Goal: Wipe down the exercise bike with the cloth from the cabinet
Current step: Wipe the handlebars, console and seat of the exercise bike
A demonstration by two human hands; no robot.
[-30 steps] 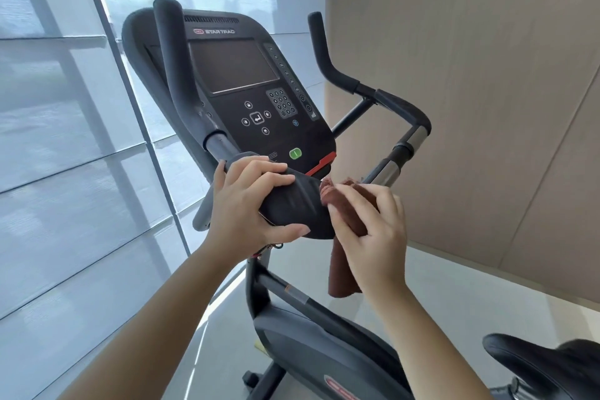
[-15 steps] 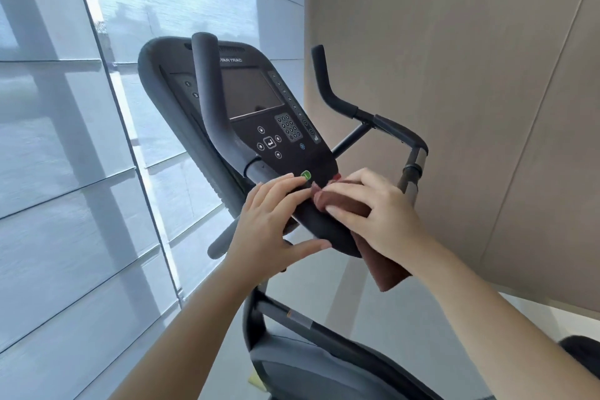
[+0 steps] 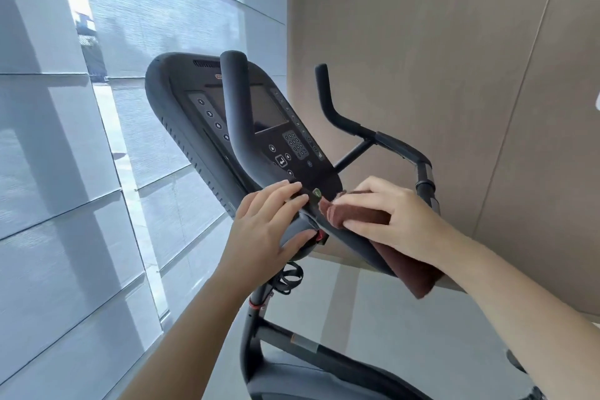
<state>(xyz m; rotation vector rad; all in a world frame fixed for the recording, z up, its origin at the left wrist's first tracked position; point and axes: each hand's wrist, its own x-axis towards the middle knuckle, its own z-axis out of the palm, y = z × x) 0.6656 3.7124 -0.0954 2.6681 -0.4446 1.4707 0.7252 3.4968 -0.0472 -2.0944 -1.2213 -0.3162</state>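
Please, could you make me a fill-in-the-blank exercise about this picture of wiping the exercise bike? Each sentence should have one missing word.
1. The cloth in the right hand is ____ in colour.
2. The left hand grips the lower edge of the console and holds ____ cloth.
3. The small button between the two hands is ____.
4. The window is on the person's ____ side.

Missing words: brown; no; green; left.

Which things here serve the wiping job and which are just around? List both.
In the job: exercise bike, brown cloth, right hand gripping the cloth, left hand holding the bike.
Just around: window blinds, wooden wall panels, floor.
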